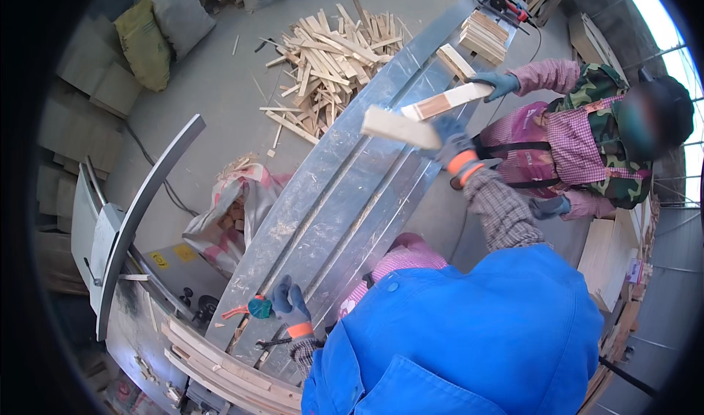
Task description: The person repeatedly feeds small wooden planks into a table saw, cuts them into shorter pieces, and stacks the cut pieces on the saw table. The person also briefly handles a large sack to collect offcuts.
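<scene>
the right hand [452,145], in a dark glove with an orange cuff, sits right of centre in the frame with its fingers clenched on one end of a pale wooden board [400,127], lifted clear of the long metal table [345,195] so the board hangs out over the shiny surface; the left hand [291,306], gloved the same way, lies low in the frame near the table's near end, just beside a small teal tool [259,307]; whether its fingers are released or grasping i cannot tell; in the upper right a co-worker's gloved hand [499,83] grips a second board [447,101] by its far end, angled toward the first, as if the two pieces are passing across the table; a stack of cut boards [482,35] rests at the table's far end, offcuts [330,63] lie heaped on the floor at upper centre
</scene>
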A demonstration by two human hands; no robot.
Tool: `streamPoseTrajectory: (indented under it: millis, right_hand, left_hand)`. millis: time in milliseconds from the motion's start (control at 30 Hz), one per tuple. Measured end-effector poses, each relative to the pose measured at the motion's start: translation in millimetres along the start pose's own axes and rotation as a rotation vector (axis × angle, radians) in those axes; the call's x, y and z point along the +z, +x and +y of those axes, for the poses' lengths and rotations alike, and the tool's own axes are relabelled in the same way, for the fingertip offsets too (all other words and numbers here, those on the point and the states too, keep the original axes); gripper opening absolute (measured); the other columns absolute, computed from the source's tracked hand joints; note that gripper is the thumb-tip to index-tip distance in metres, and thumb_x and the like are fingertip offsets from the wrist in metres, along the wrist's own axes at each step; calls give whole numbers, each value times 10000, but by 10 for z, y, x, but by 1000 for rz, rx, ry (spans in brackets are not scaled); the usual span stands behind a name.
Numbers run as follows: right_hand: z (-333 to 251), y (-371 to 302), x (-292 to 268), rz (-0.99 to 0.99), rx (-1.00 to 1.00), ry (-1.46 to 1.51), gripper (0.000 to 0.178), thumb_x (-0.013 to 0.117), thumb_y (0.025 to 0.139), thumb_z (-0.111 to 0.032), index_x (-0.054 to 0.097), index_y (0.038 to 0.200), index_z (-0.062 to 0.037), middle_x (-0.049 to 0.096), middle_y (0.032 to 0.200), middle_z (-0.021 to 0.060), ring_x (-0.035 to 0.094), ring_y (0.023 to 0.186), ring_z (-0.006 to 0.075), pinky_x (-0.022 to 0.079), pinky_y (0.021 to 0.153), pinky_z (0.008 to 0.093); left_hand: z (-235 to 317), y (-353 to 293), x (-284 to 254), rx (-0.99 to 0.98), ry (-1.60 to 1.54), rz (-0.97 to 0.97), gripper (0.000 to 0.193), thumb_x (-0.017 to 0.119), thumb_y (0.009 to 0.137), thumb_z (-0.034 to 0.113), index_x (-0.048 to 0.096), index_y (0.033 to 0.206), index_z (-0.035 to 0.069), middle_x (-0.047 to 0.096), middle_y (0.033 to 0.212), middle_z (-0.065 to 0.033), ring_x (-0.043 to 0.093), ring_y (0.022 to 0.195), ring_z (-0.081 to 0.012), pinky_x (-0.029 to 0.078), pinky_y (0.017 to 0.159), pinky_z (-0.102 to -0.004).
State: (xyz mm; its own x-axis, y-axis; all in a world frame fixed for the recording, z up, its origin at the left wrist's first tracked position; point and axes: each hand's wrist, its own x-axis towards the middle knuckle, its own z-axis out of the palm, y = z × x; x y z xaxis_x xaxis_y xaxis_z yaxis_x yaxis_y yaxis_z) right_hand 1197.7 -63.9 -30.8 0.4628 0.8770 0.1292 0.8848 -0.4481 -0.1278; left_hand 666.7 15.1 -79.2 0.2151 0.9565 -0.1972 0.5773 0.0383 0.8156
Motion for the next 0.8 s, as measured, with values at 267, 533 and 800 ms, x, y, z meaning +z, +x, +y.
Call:
streamPoseTrajectory:
  millis: [267, 533, 800]
  right_hand:
    - [1057, 697, -18, -176, -276, -215, 629, 773, 641, -262, 561, 1218, -129, 552, 1222, 92, 538, 1141, 294, 429, 984, 391]
    - [667, 1059, 596, -457, -339, -403, 587, 568, 810, -102, 448, 1379, -174, 537, 1285, 75, 506, 1190, 272, 395, 1033, 419]
    - [730, 1447, 679, -263, -638, -294, 435, 566, 821, -76, 593, 1239, -191, 576, 1249, 53, 531, 1193, 260, 388, 1057, 396]
  left_hand:
    - [372, 502, 84, 64, -26, -37, 226, 629, 894, 87, 641, 1097, -11, 654, 1092, -146, 633, 987, -241, 493, 875, -348]
    - [291, 474, 16, 49, 35, -15, 227, 629, 885, 92, 668, 1081, -14, 656, 1087, -163, 634, 991, -260, 493, 874, -353]
    - [240, 289, 156, -124, -19, -26, 233, 623, 891, 86, 665, 1095, -18, 657, 1097, -138, 659, 956, -215, 521, 850, -323]
